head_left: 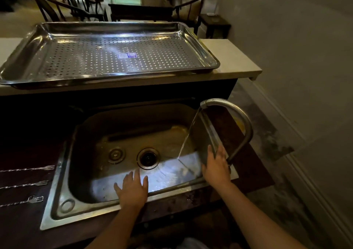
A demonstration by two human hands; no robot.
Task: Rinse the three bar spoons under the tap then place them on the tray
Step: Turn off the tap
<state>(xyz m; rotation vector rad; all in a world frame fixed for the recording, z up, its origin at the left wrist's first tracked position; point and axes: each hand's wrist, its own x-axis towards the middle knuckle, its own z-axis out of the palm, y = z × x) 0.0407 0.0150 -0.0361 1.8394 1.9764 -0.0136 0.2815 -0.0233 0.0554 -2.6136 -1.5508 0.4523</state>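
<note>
Three bar spoons lie side by side on the dark counter left of the sink, well apart from both hands. The left hand hovers spread and empty over the sink's near rim; the right hand, fingers spread, rests at the base of the tap, which runs water into the basin. Beyond the sink, the perforated tray sits on a raised ledge, its surface bare.

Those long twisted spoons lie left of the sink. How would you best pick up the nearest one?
Take the nearest bar spoon by its twisted stem, coming from above with the left hand. It lies flat on the dark counter, forked end toward the sink, so pinch across the thin stem.
</note>
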